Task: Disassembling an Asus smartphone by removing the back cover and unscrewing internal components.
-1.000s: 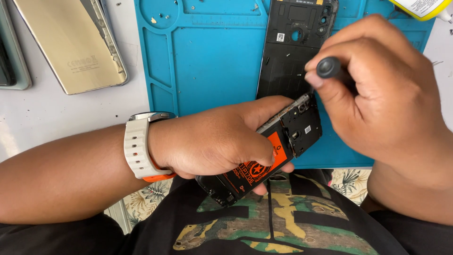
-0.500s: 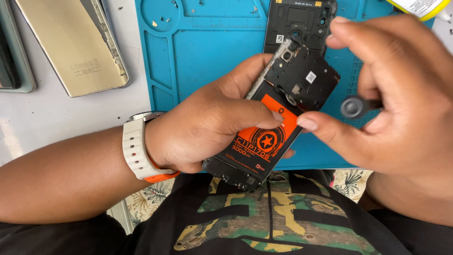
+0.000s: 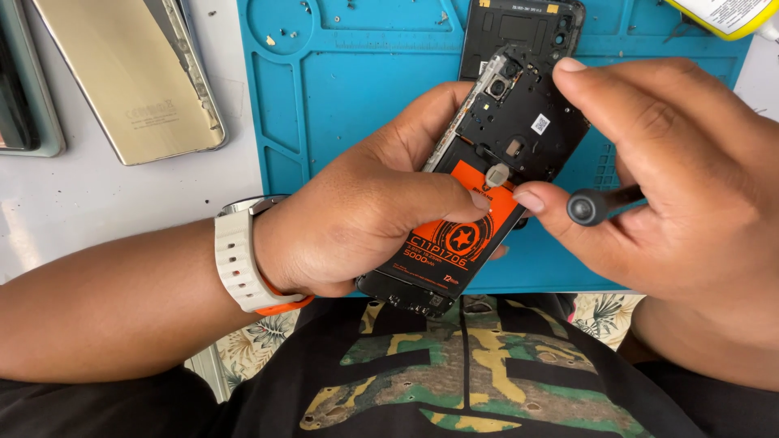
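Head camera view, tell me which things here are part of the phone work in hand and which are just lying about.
In use:
- opened phone, held in left hand
- screwdriver, in right hand
- blue mat, under the work

Lying about:
- gold back cover, left of the mat
- black back panel, on the mat
- yellow-edged object, top right
- device at the left edge

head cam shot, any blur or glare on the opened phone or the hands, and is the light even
Head view: the opened phone is sharp, its orange-and-black battery crisp without glare; the left hand and right hand are in focus; the screwdriver handle shows a small highlight; the light is soft and even on the blue mat; the gold back cover has a mild sheen.
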